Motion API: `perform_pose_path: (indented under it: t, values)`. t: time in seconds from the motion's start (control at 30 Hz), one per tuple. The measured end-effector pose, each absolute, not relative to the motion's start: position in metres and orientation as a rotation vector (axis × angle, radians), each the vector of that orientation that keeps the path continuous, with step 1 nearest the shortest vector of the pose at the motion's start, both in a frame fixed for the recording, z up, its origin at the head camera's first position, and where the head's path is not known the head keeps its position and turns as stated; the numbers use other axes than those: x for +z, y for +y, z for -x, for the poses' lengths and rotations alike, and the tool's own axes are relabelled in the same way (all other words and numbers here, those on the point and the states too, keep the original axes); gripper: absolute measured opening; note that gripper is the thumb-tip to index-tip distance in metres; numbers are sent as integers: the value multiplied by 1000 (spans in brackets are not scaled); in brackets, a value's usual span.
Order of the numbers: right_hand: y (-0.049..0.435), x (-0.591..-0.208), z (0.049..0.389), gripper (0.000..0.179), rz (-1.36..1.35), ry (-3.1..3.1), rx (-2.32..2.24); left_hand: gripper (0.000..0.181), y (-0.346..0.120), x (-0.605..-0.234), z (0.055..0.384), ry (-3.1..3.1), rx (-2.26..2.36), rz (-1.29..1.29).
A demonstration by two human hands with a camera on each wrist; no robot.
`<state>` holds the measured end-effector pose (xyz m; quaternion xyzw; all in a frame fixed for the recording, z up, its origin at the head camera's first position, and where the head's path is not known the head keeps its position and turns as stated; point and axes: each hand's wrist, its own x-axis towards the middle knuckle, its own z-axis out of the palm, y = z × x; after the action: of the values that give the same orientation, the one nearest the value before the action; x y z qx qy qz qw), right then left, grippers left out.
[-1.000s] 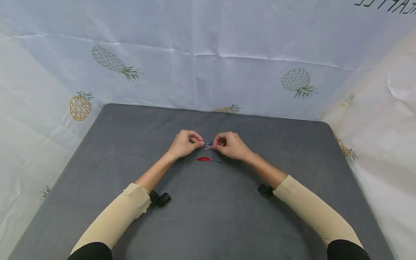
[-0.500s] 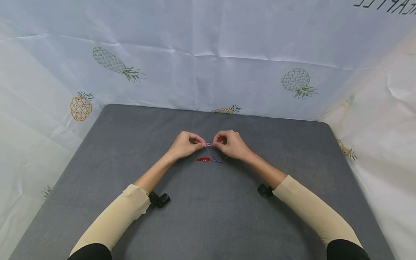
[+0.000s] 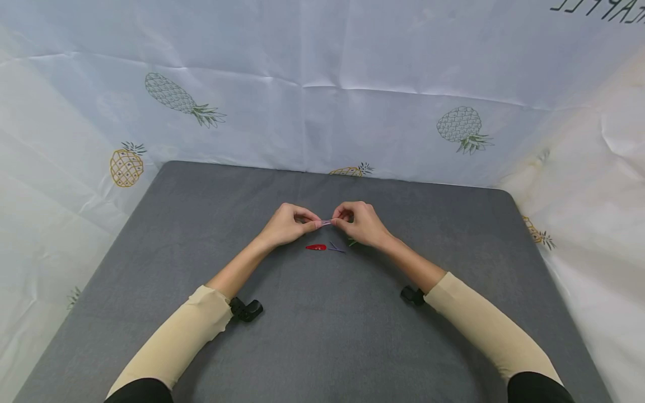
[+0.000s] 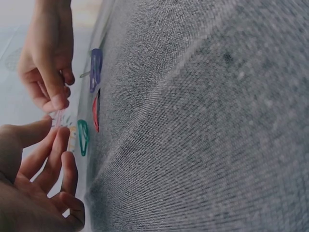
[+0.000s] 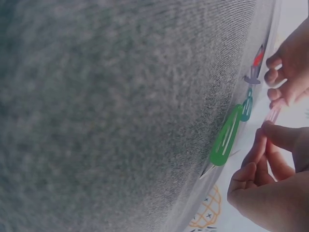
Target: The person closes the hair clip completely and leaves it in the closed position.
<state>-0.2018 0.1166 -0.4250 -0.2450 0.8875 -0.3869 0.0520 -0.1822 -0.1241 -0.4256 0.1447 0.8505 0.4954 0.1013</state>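
both ends of the pink clip are hidden by the fingertips of the left hand and the right hand; in the head view, the green clip is partly covered, the red clip's marks are too small to tell, and the right edge cuts the lettering

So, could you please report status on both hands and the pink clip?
Left hand, right hand: pinching opposite ends. Pink clip: held above table. Nothing visibly in the way.

Two hands; five hair clips; two sleeves; two black wrist cameras; one grey table.
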Motion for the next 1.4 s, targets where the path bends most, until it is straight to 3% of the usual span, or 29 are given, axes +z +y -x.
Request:
perform_pose_path:
  t: [0.77, 1.4]
  values:
    - [117, -415, 202, 14, 833, 2465, -1303, 20, -127, -424, 184, 2524, 1458, -630]
    - [121, -419, 202, 8, 727, 2466, -1413, 14, -126, -430, 179, 2507, 1552, -559]
